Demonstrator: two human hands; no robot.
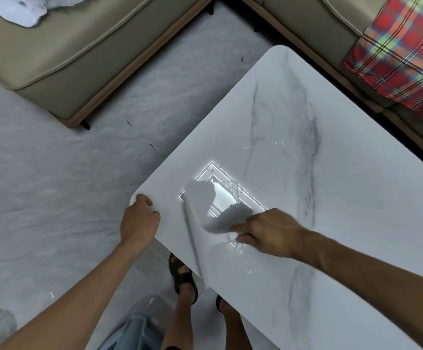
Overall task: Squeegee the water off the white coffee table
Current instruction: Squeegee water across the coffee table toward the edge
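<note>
White coffee table [331,173] is viewed corner-on. Water [224,195] is pooled near the corner closest to the person, under the lamp glare, and stray droplets [278,144] are seen further in.

Left hand [138,218] is curled over the corner edge, thumb on top, bracing. Right hand [271,231] appears closed round the squeegee [220,218] handle, but the tool is blurred, so the exact grip can't be confirmed. Blade [192,236] lies on the top between the pool and the near edge.

For the stroke:
- Blade is best kept in full-length contact with even pressure and the handle tilted low.
- Water should be driven off the near edge in one pass.
- Far droplets should be collected by a second, overlapping pass.
- Left hand should be kept clear of the blade path.
</note>
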